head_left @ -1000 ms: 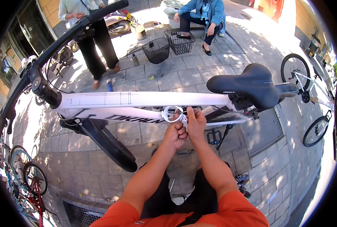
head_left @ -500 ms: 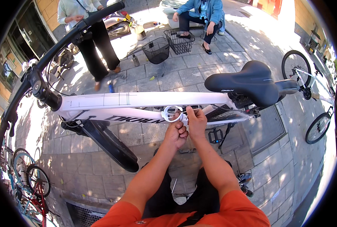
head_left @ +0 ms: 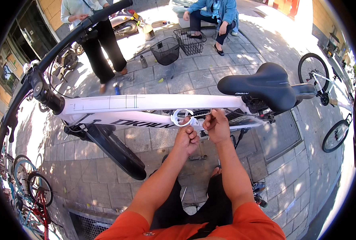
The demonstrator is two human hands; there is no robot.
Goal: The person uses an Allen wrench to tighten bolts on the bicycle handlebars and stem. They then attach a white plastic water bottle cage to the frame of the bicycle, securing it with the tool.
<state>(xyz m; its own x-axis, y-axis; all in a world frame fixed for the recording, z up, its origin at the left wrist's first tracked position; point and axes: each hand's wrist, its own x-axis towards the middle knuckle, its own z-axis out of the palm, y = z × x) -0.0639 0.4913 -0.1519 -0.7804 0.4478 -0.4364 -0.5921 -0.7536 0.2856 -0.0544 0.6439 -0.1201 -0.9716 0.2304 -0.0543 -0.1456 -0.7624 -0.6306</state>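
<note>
In front of me a white bicycle frame [head_left: 146,103] runs across the view. A white bottle cage [head_left: 182,118] sits at its lower tube, its round opening toward me. My left hand [head_left: 187,140] is closed at the cage's lower edge, with the fingers curled round it. Just to the right, my right hand [head_left: 216,126] is pinched on a slim metal rod [head_left: 203,115] that looks like a hex key and points toward the cage. Fingers hide the rod's far end and where the cage meets the tube.
The black saddle [head_left: 258,86] stands at the right, the handlebar [head_left: 46,60] at the left, above the front wheel [head_left: 118,154]. Beyond are two wire baskets [head_left: 165,52], a bottle [head_left: 143,61], a standing person [head_left: 102,48] and a seated person [head_left: 214,18]. Other bicycles [head_left: 34,192] stand around.
My right hand has moved right, away from the cage, and more of the slim rod shows between them. The left hand stays at the cage.
</note>
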